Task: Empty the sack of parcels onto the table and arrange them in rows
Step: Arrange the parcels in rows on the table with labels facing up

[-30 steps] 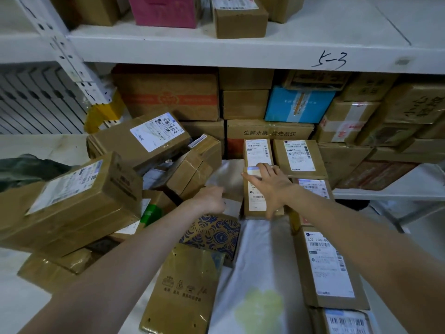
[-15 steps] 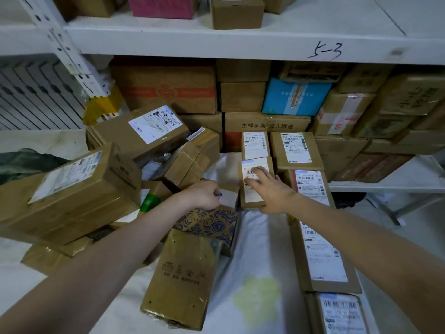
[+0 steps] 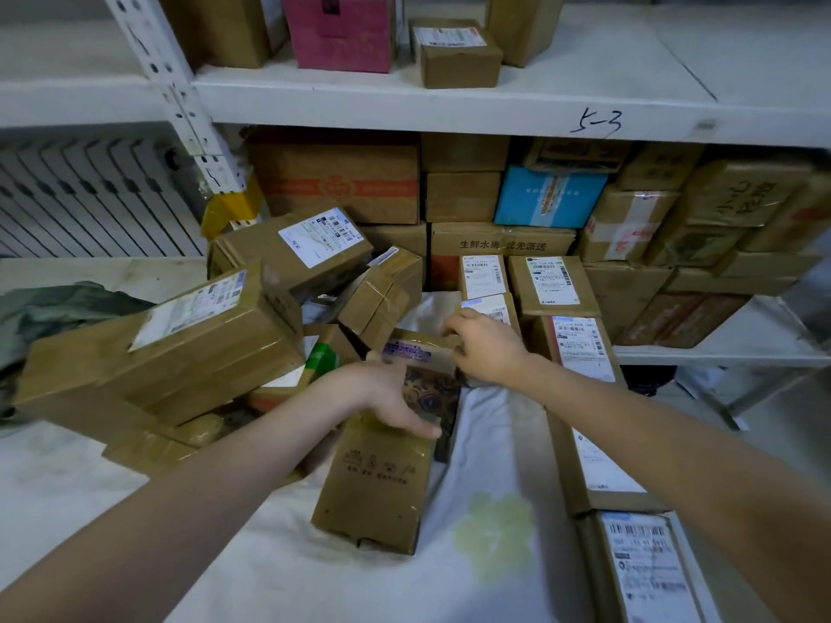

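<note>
Crowding the left side is a loose heap of brown parcels (image 3: 180, 348), tipped at all angles on the white sheet (image 3: 490, 451). A grey-green sack (image 3: 49, 312) lies crumpled at the far left behind it. Along the right edge a row of labelled parcels (image 3: 584, 353) runs from near to far, labels up. It ends against the stacked cartons (image 3: 494, 245) under the shelf board marked "5-3" (image 3: 539, 105), a blue carton (image 3: 548, 197) among them. A flat brown parcel (image 3: 373, 483) leans just on the near side of my hands, its far end propped against the box I hold and hiding that box's lower face.

The patterned box (image 3: 434, 388) sits in the middle, between heap and row. Its front shows a dark blue and gold swirled print, and its taped brown top carries a purple label. My left hand (image 3: 386, 393) wraps the box's left side, thumb up by the top edge, fingers lying down across the print. My right hand (image 3: 488, 348) grips the top's far right corner with curled fingers. Whether the box is clear of the sheet, I cannot tell.
</note>
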Action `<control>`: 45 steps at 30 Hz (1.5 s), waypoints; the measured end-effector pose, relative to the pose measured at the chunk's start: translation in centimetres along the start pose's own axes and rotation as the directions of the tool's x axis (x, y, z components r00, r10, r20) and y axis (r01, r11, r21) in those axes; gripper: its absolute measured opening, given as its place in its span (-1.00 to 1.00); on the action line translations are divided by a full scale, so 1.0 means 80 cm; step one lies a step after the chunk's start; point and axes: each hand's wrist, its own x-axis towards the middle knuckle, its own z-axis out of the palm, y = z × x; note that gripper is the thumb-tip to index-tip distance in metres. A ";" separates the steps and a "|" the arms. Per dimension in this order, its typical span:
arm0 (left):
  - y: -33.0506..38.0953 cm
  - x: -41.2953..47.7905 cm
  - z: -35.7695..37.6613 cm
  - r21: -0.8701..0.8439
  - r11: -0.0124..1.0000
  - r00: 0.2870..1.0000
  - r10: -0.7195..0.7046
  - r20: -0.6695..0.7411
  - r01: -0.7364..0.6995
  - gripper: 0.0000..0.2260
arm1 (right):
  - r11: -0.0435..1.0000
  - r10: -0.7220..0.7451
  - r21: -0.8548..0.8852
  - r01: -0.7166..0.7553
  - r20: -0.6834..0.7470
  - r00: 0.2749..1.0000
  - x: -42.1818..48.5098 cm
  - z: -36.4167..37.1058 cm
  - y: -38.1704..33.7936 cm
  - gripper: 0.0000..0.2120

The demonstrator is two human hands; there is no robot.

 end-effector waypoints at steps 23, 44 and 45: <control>-0.083 -0.071 -0.003 -0.968 0.250 0.997 0.067 0.045 0.027 -0.38 | 0.240 0.236 0.799 -0.552 0.503 0.831 -0.115 -0.018 -0.004 -0.59; 0.024 -0.082 0.100 -0.964 -0.197 0.981 0.038 -0.188 -0.177 -0.25 | 0.547 0.062 0.837 0.011 -0.054 0.997 -0.220 -0.072 0.045 0.19; 0.029 -0.083 0.102 -0.962 -0.202 0.981 0.029 -0.193 -0.183 -0.39 | 0.591 0.061 0.805 0.051 -0.108 0.992 -0.222 -0.073 0.047 0.18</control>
